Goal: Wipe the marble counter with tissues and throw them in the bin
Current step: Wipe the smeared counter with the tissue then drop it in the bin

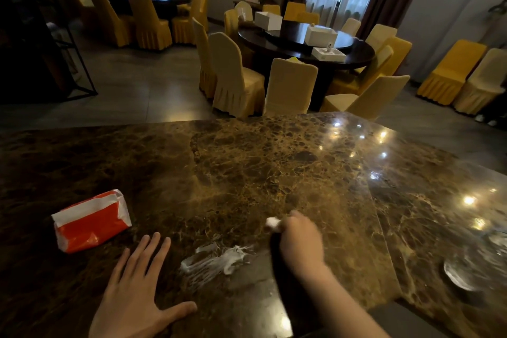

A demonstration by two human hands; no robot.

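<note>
A brown marble counter (247,162) fills the lower half of the head view. A white smeared streak (216,259) lies on it near the front, between my hands. My right hand (300,241) is closed on a crumpled white tissue (273,223), which pokes out at its left side just beyond the smear; the hand is blurred. My left hand (137,291) rests flat on the counter with fingers spread, holding nothing. A red and white tissue pack (92,221) lies on the counter to the left of both hands. No bin is in view.
A glass ashtray (461,273) sits on the counter at the right. Beyond the far counter edge stand round dark dining tables (304,44) ringed by yellow-covered chairs (236,77). A dark metal frame (82,68) stands at the left.
</note>
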